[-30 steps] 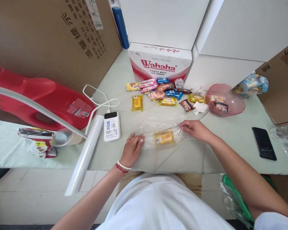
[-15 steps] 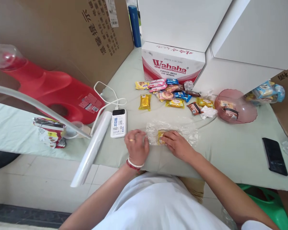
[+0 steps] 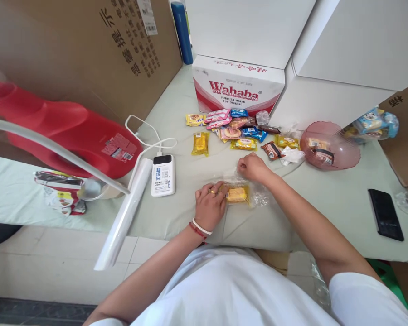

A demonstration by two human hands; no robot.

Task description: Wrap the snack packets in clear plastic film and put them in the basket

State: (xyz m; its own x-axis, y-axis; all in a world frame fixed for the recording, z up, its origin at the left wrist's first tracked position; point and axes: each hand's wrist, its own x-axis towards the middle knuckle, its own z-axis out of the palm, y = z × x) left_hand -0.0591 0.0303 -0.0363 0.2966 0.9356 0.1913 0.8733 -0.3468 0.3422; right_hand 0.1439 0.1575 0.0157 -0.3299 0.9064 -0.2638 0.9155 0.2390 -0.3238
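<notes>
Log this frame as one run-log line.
left hand: pressing on yellow snack pack | right hand: pinching clear wrap | nearby: power bank, pink bowl

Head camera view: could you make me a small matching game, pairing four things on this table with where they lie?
Things:
1. yellow snack
2. power bank
3. black phone
4. pink bowl

Places:
A. far right, near the table's front edge
B. under clear wrap, by the left hand
C. right of the snack pile, packets inside
D. beside the film roll, cable attached

Pairs: 1-B, 2-D, 3-A, 4-C
</notes>
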